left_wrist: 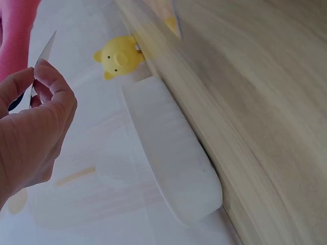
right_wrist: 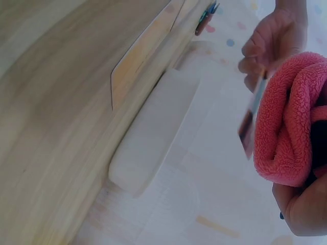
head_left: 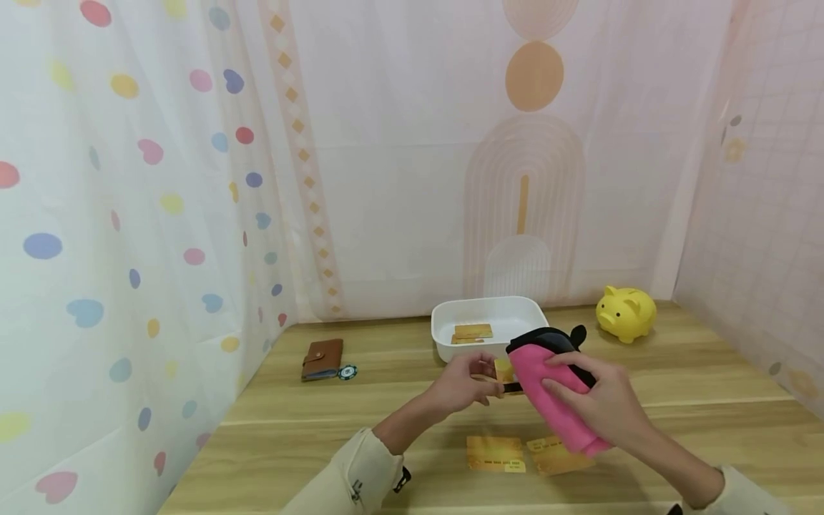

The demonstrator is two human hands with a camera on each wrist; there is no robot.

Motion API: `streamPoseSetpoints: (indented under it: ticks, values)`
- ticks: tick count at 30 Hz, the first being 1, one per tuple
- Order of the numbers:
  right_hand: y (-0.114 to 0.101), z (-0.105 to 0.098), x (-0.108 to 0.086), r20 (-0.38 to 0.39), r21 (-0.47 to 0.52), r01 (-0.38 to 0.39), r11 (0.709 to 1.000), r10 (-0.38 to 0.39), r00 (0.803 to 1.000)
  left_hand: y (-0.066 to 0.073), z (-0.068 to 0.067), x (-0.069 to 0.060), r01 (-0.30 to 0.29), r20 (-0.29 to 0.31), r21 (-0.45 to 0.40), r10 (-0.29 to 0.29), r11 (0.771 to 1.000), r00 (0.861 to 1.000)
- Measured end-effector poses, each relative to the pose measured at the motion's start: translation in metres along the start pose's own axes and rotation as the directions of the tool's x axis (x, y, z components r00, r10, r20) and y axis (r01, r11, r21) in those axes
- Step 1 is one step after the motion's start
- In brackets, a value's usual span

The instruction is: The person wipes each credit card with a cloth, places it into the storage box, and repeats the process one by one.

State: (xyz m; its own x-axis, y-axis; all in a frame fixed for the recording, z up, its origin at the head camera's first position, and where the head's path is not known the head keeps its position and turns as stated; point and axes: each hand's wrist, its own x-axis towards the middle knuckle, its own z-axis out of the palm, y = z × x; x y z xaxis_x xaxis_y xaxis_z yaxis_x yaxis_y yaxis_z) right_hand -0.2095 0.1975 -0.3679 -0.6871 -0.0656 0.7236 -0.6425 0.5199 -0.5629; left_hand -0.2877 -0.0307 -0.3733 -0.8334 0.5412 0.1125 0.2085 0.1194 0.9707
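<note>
My left hand pinches a gold card with a dark stripe between thumb and fingers; the left wrist view shows this card nearly edge-on. Just right of it, my right hand grips a fuzzy pink pouch with a black upper part and a small black ear-like tab. In the right wrist view the pink plush looks folded, and whatever is inside it is hidden. Below the hands, two gold cards lie on the table, one card flat at left and another card partly behind the pouch.
A white basin with gold cards inside stands at the back. To its right sits a yellow piggy bank. Left on the wooden table are a brown wallet and a poker chip. Curtains surround the table.
</note>
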Motion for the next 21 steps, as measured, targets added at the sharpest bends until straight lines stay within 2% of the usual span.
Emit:
streamPoseSetpoints:
  ticks: [7, 16, 21]
  values:
    - [-0.003, 0.006, 0.001, -0.009, -0.038, 0.084, 0.996, -0.085, 0.996, 0.006, 0.0, -0.007, -0.022, 0.033, -0.08, 0.025, 0.997, 0.999]
    - [-0.007, 0.012, 0.001, -0.013, -0.041, 0.134, 0.99, -0.134, 0.991, 0.006, 0.0, -0.011, -0.1, 0.113, -0.108, 0.112, 0.989, 0.987]
    - [-0.006, 0.015, 0.0, -0.033, -0.077, 0.175, 0.982, -0.178, 0.983, 0.006, 0.002, -0.012, -0.108, 0.113, -0.112, 0.12, 0.988, 0.986]
